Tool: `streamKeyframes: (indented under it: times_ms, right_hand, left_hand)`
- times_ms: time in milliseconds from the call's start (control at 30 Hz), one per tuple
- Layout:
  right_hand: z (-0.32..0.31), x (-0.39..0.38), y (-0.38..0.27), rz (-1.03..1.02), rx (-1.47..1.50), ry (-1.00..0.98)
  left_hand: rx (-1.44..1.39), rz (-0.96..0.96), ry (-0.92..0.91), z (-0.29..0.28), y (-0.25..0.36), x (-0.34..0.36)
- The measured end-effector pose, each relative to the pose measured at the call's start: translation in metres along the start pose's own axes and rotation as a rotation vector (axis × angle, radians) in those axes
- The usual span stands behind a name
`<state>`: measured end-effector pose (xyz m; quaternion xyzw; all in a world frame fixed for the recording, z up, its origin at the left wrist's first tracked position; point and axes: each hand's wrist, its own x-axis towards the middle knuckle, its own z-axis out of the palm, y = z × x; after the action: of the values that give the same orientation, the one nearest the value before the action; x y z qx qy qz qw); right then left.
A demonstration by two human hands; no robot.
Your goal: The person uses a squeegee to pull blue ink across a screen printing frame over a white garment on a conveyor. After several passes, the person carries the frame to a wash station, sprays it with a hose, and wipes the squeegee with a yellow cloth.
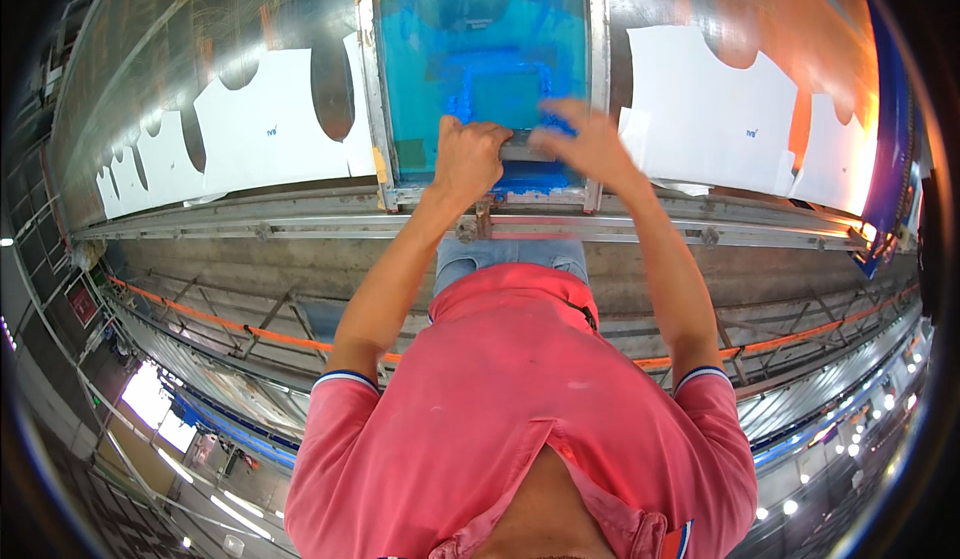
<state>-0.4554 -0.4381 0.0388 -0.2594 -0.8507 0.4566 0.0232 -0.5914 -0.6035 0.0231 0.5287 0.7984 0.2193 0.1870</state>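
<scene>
My left hand [470, 157] is closed around the left end of a squeegee [530, 149], a short greyish bar lying across a screen-printing frame [597, 69]. The frame has metal sides and a blue-green mesh [480, 24]. Over the right end of the squeegee, my right hand [585, 144] is blurred by motion, its fingers stretched out and apart; no firm hold shows. Thick blue ink [530, 177] lies on the mesh below the squeegee, and more blue smears outline a rectangle above it. The squeegee's lower edge is partly hidden by my hands.
White cut fabric pieces [262, 119] lie on the long metal table left of the frame, with more white pieces [705, 109] on the right, some bearing a small blue print. A metal rail [640, 227] runs along the table's near edge. Behind me stretches an orange bar [250, 331].
</scene>
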Motion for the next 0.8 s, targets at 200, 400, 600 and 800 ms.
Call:
streamKeyframes:
  times_ms: [200,400,600,800]
  right_hand:
    - [0.011,0.037,0.08,0.244,-0.479,0.491]
    - [0.008,0.045,0.06,0.134,-0.42,0.612]
    - [0.065,0.076,-0.02,0.049,-0.394,0.666]
    - [0.232,0.14,-0.093,-0.03,-0.23,0.716]
  left_hand:
    - [0.051,0.019,-0.059,0.006,0.0,-0.005]
    - [0.032,0.0,-0.077,-0.023,-0.003,-0.013]
    - [-0.081,-0.02,0.008,-0.076,-0.076,-0.052]
    - [0.021,-0.032,-0.014,-0.155,-0.228,-0.125]
